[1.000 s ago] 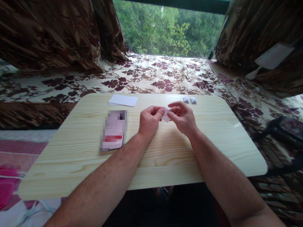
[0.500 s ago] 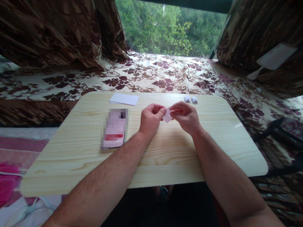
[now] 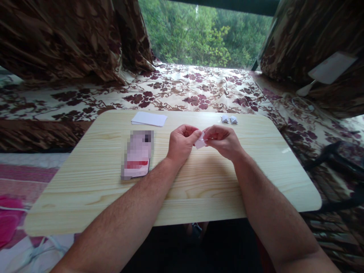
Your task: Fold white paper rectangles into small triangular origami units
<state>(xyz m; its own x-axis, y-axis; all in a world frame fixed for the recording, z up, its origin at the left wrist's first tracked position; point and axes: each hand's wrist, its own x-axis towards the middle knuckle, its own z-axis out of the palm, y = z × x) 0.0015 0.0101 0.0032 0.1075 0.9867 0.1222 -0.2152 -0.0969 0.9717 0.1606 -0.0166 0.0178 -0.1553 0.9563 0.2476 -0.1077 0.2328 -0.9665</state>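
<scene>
Between my two hands is a small piece of folded white paper [image 3: 200,143], held a little above the wooden table [image 3: 204,185]. My left hand [image 3: 183,140] pinches its left side between thumb and fingers. On the other side, my right hand [image 3: 223,139] grips the paper's right edge with thumb and forefinger. The fingers hide part of the folds. Just beyond my right hand stand two small folded paper shapes [image 3: 229,120], white and pointed on top. A stack of white paper slips [image 3: 149,119] lies at the table's far left.
A pixelated phone-like object [image 3: 138,154] rests on the table left of my left forearm. Behind the table is a ledge with flowered cloth [image 3: 196,87] below the window. A white lamp [image 3: 331,68] stands at the right, and dark chair-like bars [image 3: 335,163] flank the table's right edge.
The folded paper has tilted, its lower corner now turned slightly to the left. My right hand has shifted a little downward, while the left hand stays nearly still.
</scene>
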